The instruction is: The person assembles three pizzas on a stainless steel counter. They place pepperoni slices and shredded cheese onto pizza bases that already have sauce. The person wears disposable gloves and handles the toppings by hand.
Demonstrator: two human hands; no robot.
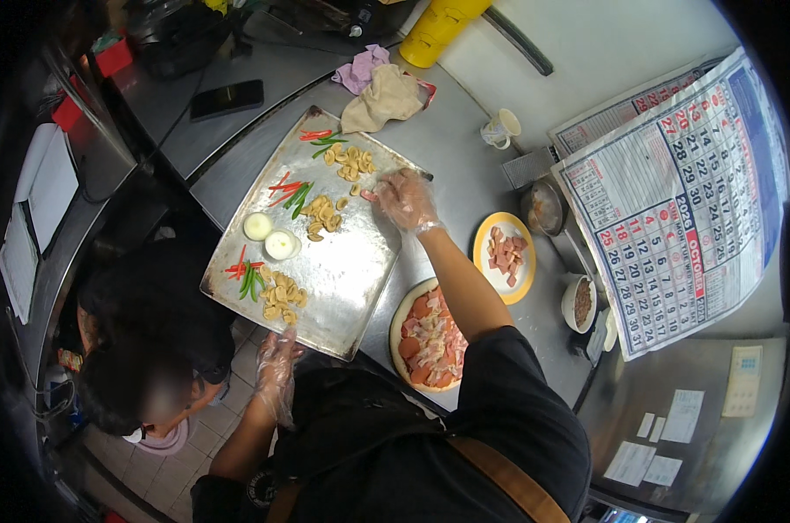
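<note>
My right hand [405, 200], in a clear plastic glove, is closed at the tray's right side, with a pink piece of ham [369, 196] at its fingertips. The metal tray [342, 279] bears three piles of sliced mushrooms [325, 214], each beside red and green pepper strips [286, 193]. Two pale round onion pieces [281, 244] sit at the tray's left. My left hand [277, 366], also gloved, is by the tray's near edge, its fingers loosely stretched out; whether they touch the rim I cannot tell.
An uncooked pizza [427, 340] lies beneath my right forearm. Beyond it are a yellow-rimmed plate of chopped ham [505, 257] and a bowl of brown topping [579, 303]. Cloths [384, 98], a mug [500, 129] and a phone [227, 100] lie farther off. Another person [151, 349] bends at left.
</note>
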